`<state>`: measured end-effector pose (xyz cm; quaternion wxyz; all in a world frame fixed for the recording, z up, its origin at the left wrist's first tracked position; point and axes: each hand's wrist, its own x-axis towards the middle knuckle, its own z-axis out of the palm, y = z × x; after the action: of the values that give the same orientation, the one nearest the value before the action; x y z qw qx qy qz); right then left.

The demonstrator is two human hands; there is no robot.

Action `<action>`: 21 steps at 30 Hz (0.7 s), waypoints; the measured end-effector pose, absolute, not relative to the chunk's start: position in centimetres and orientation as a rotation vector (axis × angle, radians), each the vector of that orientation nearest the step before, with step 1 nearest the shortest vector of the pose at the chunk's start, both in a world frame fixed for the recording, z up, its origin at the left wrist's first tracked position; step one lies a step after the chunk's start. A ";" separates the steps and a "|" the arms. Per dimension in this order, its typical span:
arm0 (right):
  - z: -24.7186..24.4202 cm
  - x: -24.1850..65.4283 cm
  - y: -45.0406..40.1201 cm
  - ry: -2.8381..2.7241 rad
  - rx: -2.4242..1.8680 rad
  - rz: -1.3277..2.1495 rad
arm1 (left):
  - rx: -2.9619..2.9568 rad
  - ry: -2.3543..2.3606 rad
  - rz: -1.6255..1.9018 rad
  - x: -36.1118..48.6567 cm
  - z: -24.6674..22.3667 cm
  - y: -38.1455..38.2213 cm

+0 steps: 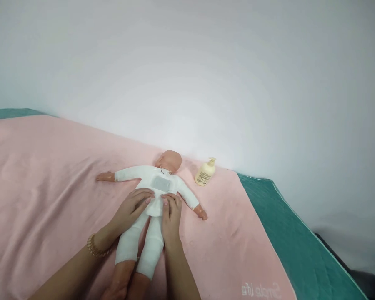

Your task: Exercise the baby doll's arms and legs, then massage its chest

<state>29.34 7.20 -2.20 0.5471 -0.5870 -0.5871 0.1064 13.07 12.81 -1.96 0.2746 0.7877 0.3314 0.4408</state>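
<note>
A baby doll (155, 204) with a white cloth body and limbs lies stretched out on a pink blanket, its bare head (171, 161) toward the wall. A grey rectangular panel (161, 183) shows on its upper torso. My left hand (133, 207) rests on the left side of the doll's lower torso, fingers extended and pointing inward. On the opposite side, my right hand (172, 210) lies against the torso with its fingers stretched and slightly bent. Both hands touch the doll without grasping it, and a small gap separates their fingertips.
A cream pump bottle (205, 172) stands to the right of the doll's head, near the wall (187, 75). The pink blanket (50, 187) has creases at left and lies over a green sheet (287, 225) that shows at right.
</note>
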 end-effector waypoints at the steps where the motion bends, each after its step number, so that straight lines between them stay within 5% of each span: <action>1: -2.2 29.3 7.2 -1.393 -1.390 0.245 | 2.124 0.892 1.198 13.1 -2.0 12.7; 21: 1.5 31.7 12.1 -1.403 -1.357 0.203 | 2.136 1.023 1.256 15.2 1.7 19.0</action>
<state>31.66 12.08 1.50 0.5558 -0.5749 -0.5943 0.0861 15.16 18.99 1.72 0.2281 0.7758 0.3715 0.4562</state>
